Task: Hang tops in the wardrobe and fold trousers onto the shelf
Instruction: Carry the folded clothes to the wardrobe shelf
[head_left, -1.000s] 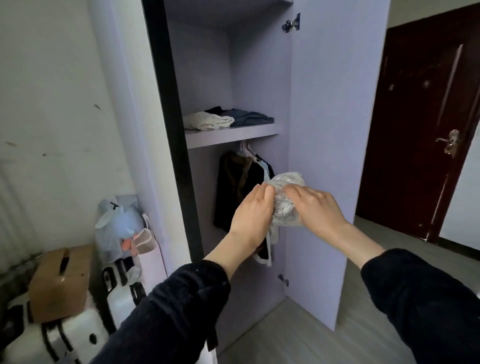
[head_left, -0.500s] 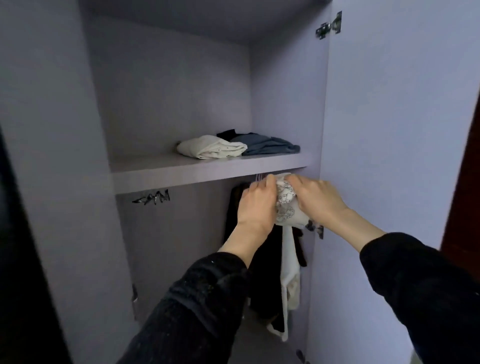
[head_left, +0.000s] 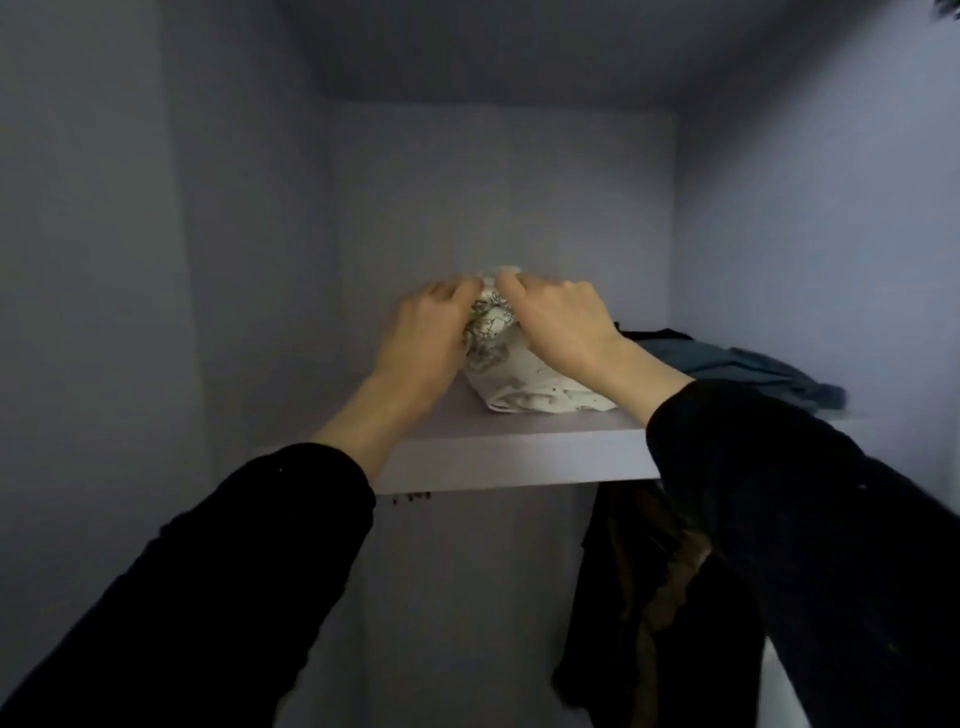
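Observation:
A white garment with a dark printed pattern (head_left: 491, 332) sits bunched up on the wardrobe shelf (head_left: 519, 460), left of centre. My left hand (head_left: 421, 338) grips its left side and my right hand (head_left: 561, 327) grips its right side and top, fingers curled into the cloth. Pale fabric (head_left: 540, 397) spreads below the bundle toward the shelf's front; I cannot tell whether it is the same piece or a separate folded one. Folded blue trousers (head_left: 753, 369) lie to the right on the same shelf.
Dark tops (head_left: 649, 597) hang under the shelf at the right. The wardrobe's pale lilac side walls (head_left: 249, 260) close in on both sides, and its top panel (head_left: 493, 47) is above. The shelf's left part is bare.
Both hands lifted the patterned garment from below the shelf up onto it. The view moved closer and upward, into the upper compartment.

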